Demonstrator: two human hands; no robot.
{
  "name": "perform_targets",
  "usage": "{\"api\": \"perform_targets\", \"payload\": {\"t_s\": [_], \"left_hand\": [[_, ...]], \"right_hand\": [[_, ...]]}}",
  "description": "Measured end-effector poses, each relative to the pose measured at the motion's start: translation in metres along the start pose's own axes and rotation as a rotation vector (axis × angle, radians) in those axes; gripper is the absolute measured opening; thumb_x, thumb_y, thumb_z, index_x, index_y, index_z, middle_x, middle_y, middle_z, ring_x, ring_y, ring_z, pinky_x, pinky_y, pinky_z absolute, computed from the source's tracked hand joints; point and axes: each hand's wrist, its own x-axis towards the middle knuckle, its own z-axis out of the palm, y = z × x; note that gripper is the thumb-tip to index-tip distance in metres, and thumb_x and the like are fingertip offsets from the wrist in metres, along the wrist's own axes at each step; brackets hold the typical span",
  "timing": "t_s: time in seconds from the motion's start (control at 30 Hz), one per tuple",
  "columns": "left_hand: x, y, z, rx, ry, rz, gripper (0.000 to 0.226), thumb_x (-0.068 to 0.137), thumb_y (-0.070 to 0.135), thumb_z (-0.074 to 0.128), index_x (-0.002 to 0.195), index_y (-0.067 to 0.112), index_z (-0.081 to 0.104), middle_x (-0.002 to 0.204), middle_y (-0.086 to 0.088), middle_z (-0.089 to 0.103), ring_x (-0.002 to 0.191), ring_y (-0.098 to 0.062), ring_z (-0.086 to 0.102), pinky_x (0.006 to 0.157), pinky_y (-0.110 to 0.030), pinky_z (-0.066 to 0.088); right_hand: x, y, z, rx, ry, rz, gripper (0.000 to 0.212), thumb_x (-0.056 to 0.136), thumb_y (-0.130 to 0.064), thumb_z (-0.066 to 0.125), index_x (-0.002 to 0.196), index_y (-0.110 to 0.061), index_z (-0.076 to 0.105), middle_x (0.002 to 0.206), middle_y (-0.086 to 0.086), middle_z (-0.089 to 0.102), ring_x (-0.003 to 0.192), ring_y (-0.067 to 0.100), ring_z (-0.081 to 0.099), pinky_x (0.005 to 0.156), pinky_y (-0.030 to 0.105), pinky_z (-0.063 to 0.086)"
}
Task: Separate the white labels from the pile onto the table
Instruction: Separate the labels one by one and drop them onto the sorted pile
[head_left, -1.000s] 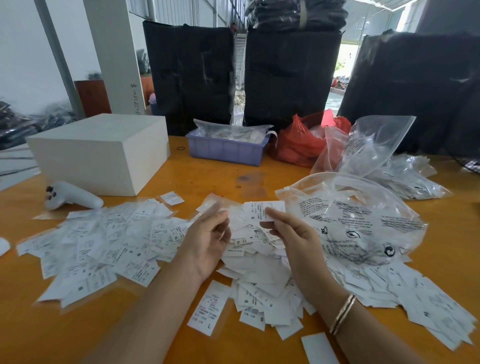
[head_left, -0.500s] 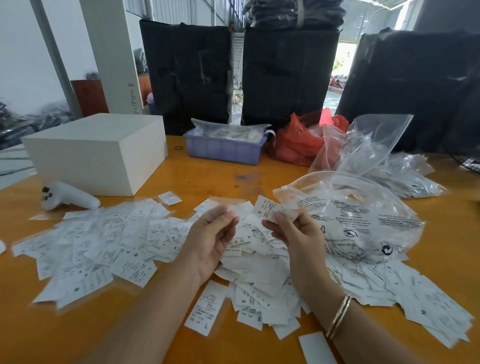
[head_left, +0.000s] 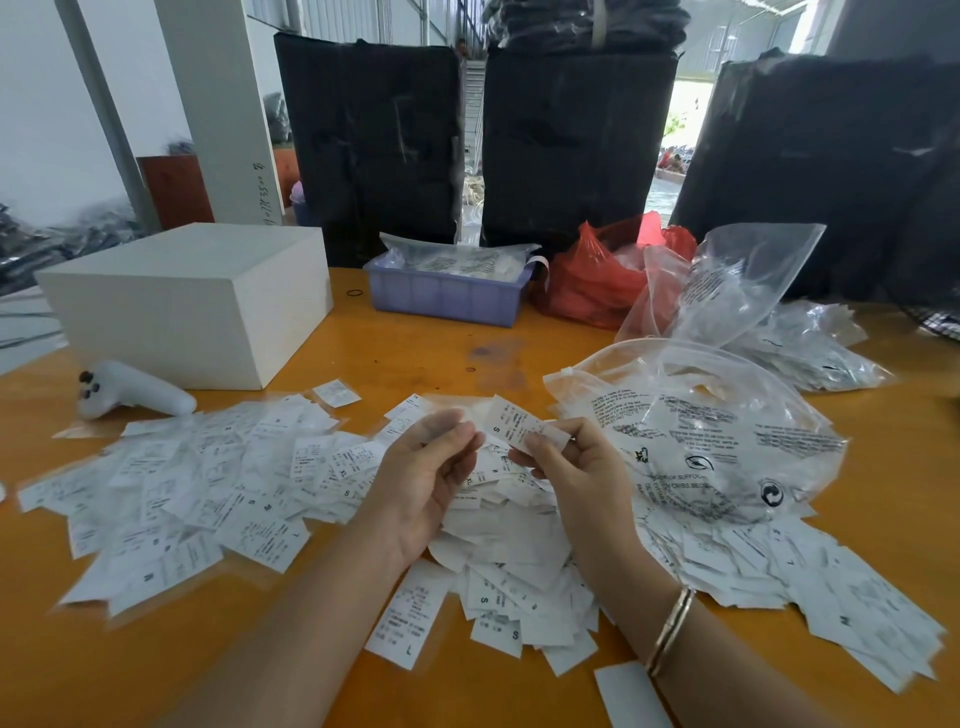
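Lifted slightly above pile (head_left: 509, 540): 1 label (head_left: 511, 422) pinched by right hand (head_left: 569, 467); left hand (head_left: 431, 478) loosely curled, empty. Best peeled singly.

white box (head_left: 187, 306), white controller (head_left: 132, 392), purple bin (head_left: 447, 299), red bag (head_left: 592, 283), clear printed bags (head_left: 727, 441)

Held label (head_left: 514, 423) reads "S". Loose labels (head_left: 260, 493) show "XL", "S", "M", "L". Clear bag (head_left: 696, 436) prints "SUFFOC…" partly; rest too small.
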Motion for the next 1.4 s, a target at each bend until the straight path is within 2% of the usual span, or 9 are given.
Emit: {"api": "perform_targets", "payload": {"t_s": [0.27,0.57,0.73,0.8,0.9,1.0,1.1,1.27,1.4], "left_hand": [[0.001,-0.001,-0.003,0.174,0.007,0.045,0.016,0.081,0.007,0.068,0.089,0.021,0.070,0.086,-0.001,0.072,0.074,-0.007,0.067,0.068,-0.022,0.051],[-0.002,-0.007,-0.002,0.458,-0.147,0.043,0.014,0.082,0.010,0.070,0.093,0.019,0.073,0.095,-0.009,0.074,0.083,-0.017,0.070,0.073,-0.024,0.053],[0.000,-0.003,-0.002,0.368,-0.072,0.078,0.038,0.069,0.021,0.076,0.106,0.013,0.068,0.095,-0.012,0.074,0.079,-0.017,0.071,0.064,-0.022,0.055],[-0.001,-0.005,-0.003,0.418,-0.065,0.056,0.046,0.067,0.025,0.082,0.108,0.011,0.067,0.098,-0.015,0.073,0.086,-0.025,0.071,0.076,-0.036,0.058],[-0.005,-0.011,-0.001,0.522,-0.056,0.057,0.022,0.074,0.027,0.080,0.094,0.022,0.072,0.091,-0.009,0.075,0.087,-0.028,0.071,0.086,-0.049,0.055],[-0.007,-0.012,0.003,0.626,-0.070,0.163,0.011,0.075,0.031,0.078,0.081,0.038,0.073,0.078,0.007,0.074,0.076,-0.012,0.071,0.073,-0.030,0.058],[-0.011,-0.009,0.007,0.713,-0.123,0.250,0.009,0.077,0.033,0.074,0.080,0.041,0.073,0.075,0.013,0.073,0.069,-0.001,0.068,0.058,-0.011,0.050],[-0.008,-0.008,0.005,0.754,0.003,0.297,0.020,0.072,0.045,0.073,0.082,0.028,0.071,0.083,0.010,0.073,0.080,-0.003,0.069,0.060,-0.011,0.049],[-0.008,-0.006,0.005,0.803,-0.004,0.376,0.008,0.081,0.027,0.074,0.084,0.033,0.071,0.089,0.012,0.072,0.084,0.002,0.066,0.063,-0.008,0.047]], "right_hand": [[-0.001,0.003,-0.001,-0.127,-0.125,-0.025,0.013,0.092,-0.009,0.058,0.094,-0.020,0.065,0.077,0.002,0.073,0.066,0.014,0.069,0.058,0.018,0.050],[-0.002,0.005,-0.002,-0.242,-0.139,-0.045,0.026,0.095,-0.018,0.055,0.109,-0.040,0.058,0.058,-0.003,0.057,0.053,-0.001,0.055,0.050,0.010,0.040],[0.001,0.005,-0.003,-0.127,-0.060,-0.008,0.005,0.093,-0.017,0.058,0.088,-0.019,0.060,0.056,-0.006,0.058,0.051,0.006,0.054,0.048,0.014,0.041],[0.001,0.005,-0.003,-0.155,-0.082,-0.007,0.011,0.090,-0.016,0.062,0.079,-0.013,0.059,0.056,-0.007,0.060,0.051,0.007,0.055,0.049,0.016,0.042],[-0.001,0.004,-0.003,-0.156,-0.083,-0.005,0.014,0.088,-0.017,0.066,0.075,-0.013,0.062,0.055,-0.007,0.061,0.052,0.005,0.055,0.049,0.013,0.042],[0.000,0.004,-0.004,-0.187,-0.050,-0.023,0.015,0.086,-0.018,0.068,0.071,-0.018,0.067,0.056,-0.009,0.059,0.053,0.003,0.050,0.050,0.013,0.041],[-0.001,0.002,-0.003,-0.217,-0.059,-0.038,0.019,0.088,-0.016,0.065,0.074,-0.026,0.072,0.065,-0.008,0.067,0.059,0.002,0.056,0.056,0.014,0.046],[-0.004,0.000,0.000,-0.201,-0.159,-0.033,0.024,0.092,-0.008,0.056,0.092,-0.026,0.073,0.092,-0.010,0.069,0.084,0.003,0.062,0.071,0.014,0.046],[-0.005,0.001,0.001,-0.117,-0.216,0.070,0.038,0.091,-0.002,0.052,0.095,-0.033,0.074,0.102,-0.012,0.068,0.095,0.004,0.061,0.081,0.019,0.045]]}}
